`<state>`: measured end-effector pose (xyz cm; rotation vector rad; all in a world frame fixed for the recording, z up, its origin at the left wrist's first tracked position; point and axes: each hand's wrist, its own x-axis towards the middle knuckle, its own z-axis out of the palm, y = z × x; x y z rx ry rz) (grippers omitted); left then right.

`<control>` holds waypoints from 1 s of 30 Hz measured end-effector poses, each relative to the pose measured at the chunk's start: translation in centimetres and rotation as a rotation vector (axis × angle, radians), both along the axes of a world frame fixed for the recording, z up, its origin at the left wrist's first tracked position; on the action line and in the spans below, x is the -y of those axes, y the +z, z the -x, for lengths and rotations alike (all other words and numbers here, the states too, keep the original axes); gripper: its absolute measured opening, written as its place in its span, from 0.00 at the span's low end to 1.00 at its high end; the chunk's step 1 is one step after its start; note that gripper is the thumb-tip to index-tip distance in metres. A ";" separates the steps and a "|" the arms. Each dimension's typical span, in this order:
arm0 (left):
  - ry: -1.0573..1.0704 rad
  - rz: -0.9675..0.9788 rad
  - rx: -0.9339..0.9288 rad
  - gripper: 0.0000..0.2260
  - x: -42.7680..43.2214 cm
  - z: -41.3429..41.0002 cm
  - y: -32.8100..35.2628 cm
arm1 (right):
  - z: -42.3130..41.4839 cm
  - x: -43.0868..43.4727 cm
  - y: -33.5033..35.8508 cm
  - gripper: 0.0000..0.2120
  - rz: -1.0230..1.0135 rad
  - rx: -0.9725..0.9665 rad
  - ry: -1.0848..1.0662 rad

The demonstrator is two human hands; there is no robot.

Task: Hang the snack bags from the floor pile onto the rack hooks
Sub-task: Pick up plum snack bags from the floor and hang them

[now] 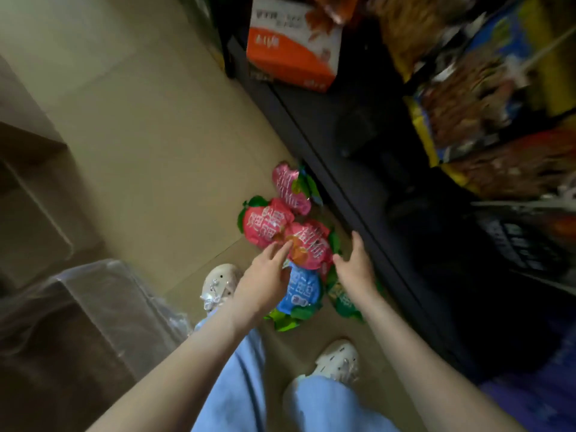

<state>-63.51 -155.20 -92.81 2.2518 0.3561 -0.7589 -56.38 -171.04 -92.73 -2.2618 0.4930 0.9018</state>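
Note:
A pile of snack bags lies on the beige floor beside the dark rack base [352,194]. It holds red bags [265,222], a pink one [288,185], a blue one [300,289] and green ones [344,302]. My left hand [268,275] hovers over the pile with fingers spread, fingertips touching a red bag [311,244]. My right hand [355,266] is open just right of that bag, next to the rack's edge. Neither hand holds anything. The view is blurred.
The rack on the right carries hanging snack packs [473,104] and an orange-and-white box [293,45]. A clear plastic-covered box [93,307] stands at the lower left. My white shoes [218,285] stand beside the pile.

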 end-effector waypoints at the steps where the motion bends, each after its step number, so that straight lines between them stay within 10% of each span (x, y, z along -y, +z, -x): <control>1: -0.014 0.022 0.030 0.25 0.9 -0.9 3.0 | -0.1 0.0 3.7 0.30 -0.028 0.043 0.040; 16: -0.377 0.295 0.653 0.24 13.5 -12.5 52.5 | -2.3 8.8 55.1 0.22 -0.150 0.793 -0.300; 25: -0.632 0.204 0.846 0.27 21.2 -16.8 63.2 | -2.2 17.9 64.6 0.29 -0.099 0.947 -0.681; 30: -0.623 0.056 0.837 0.34 24.8 -21.2 63.2 | -2.4 21.4 66.0 0.33 -0.130 0.973 -0.526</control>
